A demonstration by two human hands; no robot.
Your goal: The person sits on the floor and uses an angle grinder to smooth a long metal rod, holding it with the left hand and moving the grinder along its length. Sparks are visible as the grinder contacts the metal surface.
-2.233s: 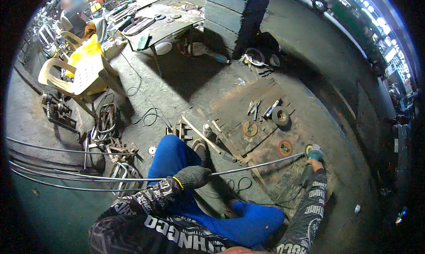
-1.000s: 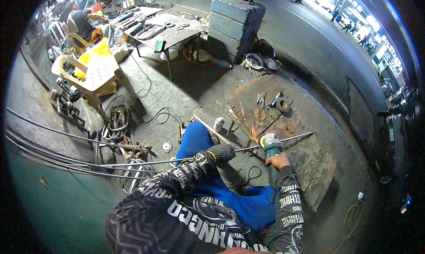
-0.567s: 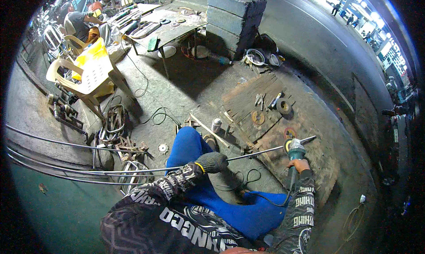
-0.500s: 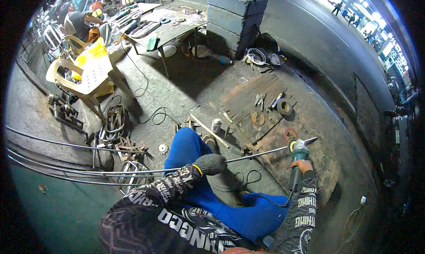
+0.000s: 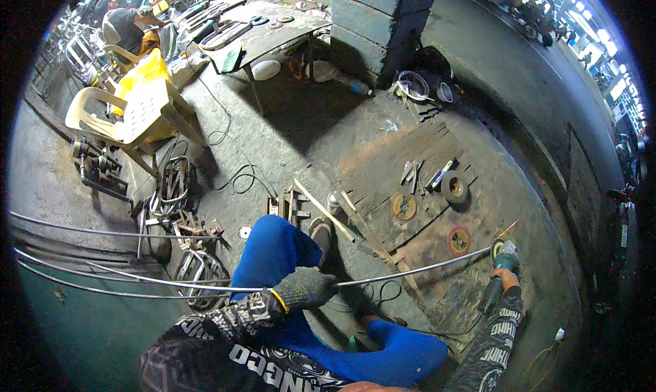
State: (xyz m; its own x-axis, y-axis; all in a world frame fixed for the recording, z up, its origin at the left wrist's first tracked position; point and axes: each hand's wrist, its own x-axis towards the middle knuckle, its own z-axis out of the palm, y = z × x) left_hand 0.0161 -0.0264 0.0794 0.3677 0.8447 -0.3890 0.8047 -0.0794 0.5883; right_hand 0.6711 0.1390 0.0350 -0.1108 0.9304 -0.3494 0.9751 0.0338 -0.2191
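My left hand, in a dark grey knitted glove with a yellow cuff edge, is closed around a long thin metal rod above my blue-trousered knee. The rod runs from the left side across to the right. At its right end, my bare right hand grips a green angle grinder. The grinder's disc meets the rod's tip, and a short streak of orange sparks flies up from there. Beyond the rod, a red-rimmed disc and a yellowish disc lie on a worn wooden board.
More metal rods stretch along the left. Metal frames are heaped by a beige plastic chair. Ahead stand a tool-covered table and a block pillar. A thick round wheel rests on the board. Another person sits far left.
The grinder and my right hand have moved right and down to the rod's tip, where sparks now show. My left hand has shifted slightly down and left, still on the rod.
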